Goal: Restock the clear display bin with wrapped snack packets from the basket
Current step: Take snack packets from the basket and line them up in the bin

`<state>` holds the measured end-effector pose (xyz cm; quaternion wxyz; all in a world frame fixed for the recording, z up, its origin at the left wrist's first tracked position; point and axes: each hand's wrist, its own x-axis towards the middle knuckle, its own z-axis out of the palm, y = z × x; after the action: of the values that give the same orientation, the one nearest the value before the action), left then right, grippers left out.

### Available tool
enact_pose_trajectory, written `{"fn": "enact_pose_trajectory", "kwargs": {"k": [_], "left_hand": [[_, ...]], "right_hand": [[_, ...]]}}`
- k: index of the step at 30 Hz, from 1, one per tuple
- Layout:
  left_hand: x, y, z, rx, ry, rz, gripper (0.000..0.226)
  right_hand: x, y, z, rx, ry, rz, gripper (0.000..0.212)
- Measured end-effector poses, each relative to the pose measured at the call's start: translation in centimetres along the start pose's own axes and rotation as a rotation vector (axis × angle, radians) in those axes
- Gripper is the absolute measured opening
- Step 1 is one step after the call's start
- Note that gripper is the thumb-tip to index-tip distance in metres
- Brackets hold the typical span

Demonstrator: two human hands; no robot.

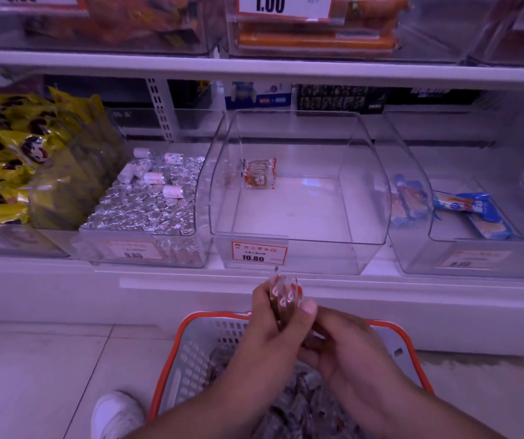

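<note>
Both hands (289, 337) grip glossy packets (284, 301) above slotted basket (191, 353).

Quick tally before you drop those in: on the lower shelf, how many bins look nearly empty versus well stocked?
Nearly empty: 2, the clear display bin with a few snack packets at the back, and the bin to its right with a few blue packets
Well stocked: 2, the foil sweets bin and the yellow bags bin
Total: 4 bins
</note>
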<state>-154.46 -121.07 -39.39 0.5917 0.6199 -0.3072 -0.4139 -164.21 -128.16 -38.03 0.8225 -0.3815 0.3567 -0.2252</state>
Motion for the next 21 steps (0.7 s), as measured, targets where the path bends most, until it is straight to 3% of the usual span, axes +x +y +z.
{"fn": "enact_pose_trajectory", "kwargs": {"k": [4,9,12,15,18,21], "left_hand": [[-0.1,-0.1,-0.6,0.183,-0.035,0.119,0.039],[-0.3,1.5,-1.3,0.459,0.001,0.229,0.086],[-0.1,3.5,-2.1,0.499,0.000,0.340,0.075],[1.1,6.4,-3.8,0.600,0.077,0.476,0.050],[3.8,8.8,-6.8,0.600,0.354,0.547,0.034],[6.1,9.9,-9.8,0.747,0.512,0.549,0.033]], "right_hand": [[-0.1,-0.9,-0.4,0.000,-0.007,-0.043,0.035],[-0.9,-2.2,0.8,0.000,-0.131,-0.060,0.040],[-1.6,-4.5,0.9,-0.064,-0.281,-0.122,0.035],[-1.2,-7.9,1.5,-0.355,-0.300,-0.283,0.055],[2.6,-11.8,3.0,-0.813,-0.041,-0.548,0.046],[9.4,-14.4,4.6,-1.160,0.070,-0.632,0.040]]}}
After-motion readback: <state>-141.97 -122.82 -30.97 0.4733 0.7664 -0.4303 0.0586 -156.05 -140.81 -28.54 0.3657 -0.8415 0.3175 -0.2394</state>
